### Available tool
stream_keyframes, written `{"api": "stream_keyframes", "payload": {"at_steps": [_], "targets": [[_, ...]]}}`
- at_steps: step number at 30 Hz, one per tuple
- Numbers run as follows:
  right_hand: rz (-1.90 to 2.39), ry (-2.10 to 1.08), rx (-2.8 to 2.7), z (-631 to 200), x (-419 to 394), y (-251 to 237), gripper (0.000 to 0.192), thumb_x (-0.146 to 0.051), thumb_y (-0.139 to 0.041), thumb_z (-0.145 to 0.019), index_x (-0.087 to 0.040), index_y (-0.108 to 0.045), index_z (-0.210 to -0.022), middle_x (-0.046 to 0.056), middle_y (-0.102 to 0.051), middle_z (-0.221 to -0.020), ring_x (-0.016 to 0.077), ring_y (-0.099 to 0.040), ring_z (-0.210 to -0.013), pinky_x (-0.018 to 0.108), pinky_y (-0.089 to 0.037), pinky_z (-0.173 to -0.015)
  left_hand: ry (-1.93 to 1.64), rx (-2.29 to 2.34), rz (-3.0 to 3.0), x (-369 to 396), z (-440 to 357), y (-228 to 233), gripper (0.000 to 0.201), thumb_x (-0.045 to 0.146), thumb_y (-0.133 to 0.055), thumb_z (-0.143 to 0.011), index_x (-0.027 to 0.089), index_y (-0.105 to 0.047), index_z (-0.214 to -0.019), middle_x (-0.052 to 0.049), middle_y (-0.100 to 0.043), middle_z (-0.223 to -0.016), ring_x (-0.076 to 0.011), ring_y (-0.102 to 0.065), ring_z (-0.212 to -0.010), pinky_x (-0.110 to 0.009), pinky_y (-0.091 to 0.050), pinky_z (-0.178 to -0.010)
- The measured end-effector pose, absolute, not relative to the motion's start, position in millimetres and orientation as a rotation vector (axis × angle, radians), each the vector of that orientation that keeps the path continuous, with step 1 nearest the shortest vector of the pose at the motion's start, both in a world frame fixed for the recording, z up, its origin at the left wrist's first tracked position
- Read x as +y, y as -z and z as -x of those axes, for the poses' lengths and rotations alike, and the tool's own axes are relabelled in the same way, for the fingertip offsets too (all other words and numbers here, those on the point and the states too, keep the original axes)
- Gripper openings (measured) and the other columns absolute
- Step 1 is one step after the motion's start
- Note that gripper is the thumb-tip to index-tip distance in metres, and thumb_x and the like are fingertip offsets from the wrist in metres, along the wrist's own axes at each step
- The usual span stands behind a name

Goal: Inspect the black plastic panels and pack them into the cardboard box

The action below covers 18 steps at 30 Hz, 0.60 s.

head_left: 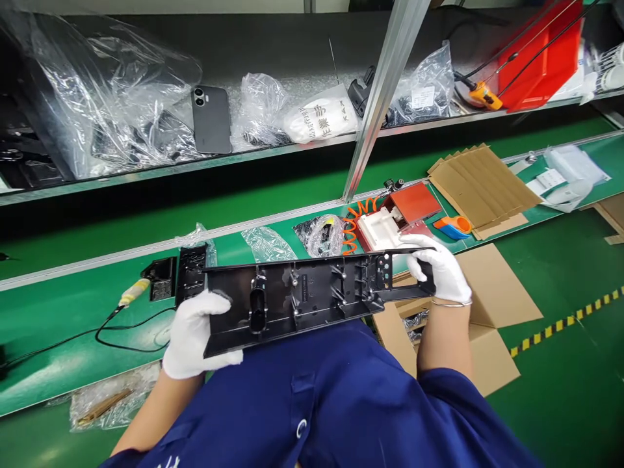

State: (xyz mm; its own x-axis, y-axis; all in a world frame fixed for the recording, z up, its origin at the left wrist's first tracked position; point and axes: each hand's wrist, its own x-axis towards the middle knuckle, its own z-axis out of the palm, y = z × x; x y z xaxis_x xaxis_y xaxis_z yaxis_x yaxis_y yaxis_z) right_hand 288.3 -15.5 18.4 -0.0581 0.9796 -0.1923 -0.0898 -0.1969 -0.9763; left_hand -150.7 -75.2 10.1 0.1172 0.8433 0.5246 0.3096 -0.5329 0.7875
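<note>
A long black plastic housing (pixel 316 292) is held level in front of my body, its inner side with ribs and screw posts facing up. My left hand (pixel 192 335), in a white glove, grips its wide left end, thumb on top and fingers below. Also gloved in white, my right hand (pixel 441 270) is closed around the narrow frame-like right end. Just behind the left end, a smaller black plastic part (pixel 191 273) lies on the green bench. Beside it is a black block (pixel 163 278) with a yellow-and-white handled tool (pixel 134 292) on a black cord.
A red-and-white fixture (pixel 414 205) with a coiled orange hose (pixel 350 231) stands on the bench. Right of it lie a blue-and-orange tape tool (pixel 453 227) and stacked cardboard sheets (pixel 482 188). An open carton (pixel 502 286) is at my right. The shelf holds bagged parts and a phone (pixel 211 120).
</note>
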Motion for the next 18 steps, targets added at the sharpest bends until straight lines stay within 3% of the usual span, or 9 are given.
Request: {"api": "stream_keyframes", "payload": {"at_steps": [4, 11, 18], "targets": [[1.26, -1.378, -1.069, -286.5, -26.0, -36.1, 0.038, -0.024, -0.059, -0.081, -0.011, -0.065, -0.116, -0.006, -0.047, -0.043, 0.0106, -0.035, -0.036, 0.027, -0.018, -0.042, -1.442, 1.046, -1.916, -72.6, 146.5, -10.1, 0.051, 0.059, -0.082, -0.07, 0.027, -0.063, -0.104, -0.001, -0.063, -0.084, -0.0181, -0.063, -0.067, -0.032, -0.054, -0.055], [1.247, -1.387, -1.045, -284.3, -32.5, -43.1, 0.038, -0.026, -0.063, -0.081, -0.011, -0.064, -0.117, -0.006, -0.05, -0.046, 0.01, -0.035, -0.037, 0.027, -0.016, -0.042, -1.471, 1.041, -1.847, -74.1, 149.5, -5.1, 0.052, 0.058, -0.084, -0.068, 0.025, -0.063, -0.103, -0.001, -0.061, -0.085, -0.0162, -0.06, -0.07, -0.027, -0.053, -0.059], [1.278, -1.338, -1.012, -279.6, -34.3, -42.9, 0.035, -0.027, -0.065, -0.076, -0.015, -0.07, -0.108, -0.005, -0.048, -0.043, 0.0107, -0.033, -0.035, 0.027, -0.012, -0.041, -1.507, 1.12, -1.831, -73.9, 146.9, -9.1, 0.049, 0.059, -0.083, -0.066, 0.029, -0.066, -0.1, -0.001, -0.061, -0.08, -0.0193, -0.059, -0.067, -0.032, -0.051, -0.053]]}}
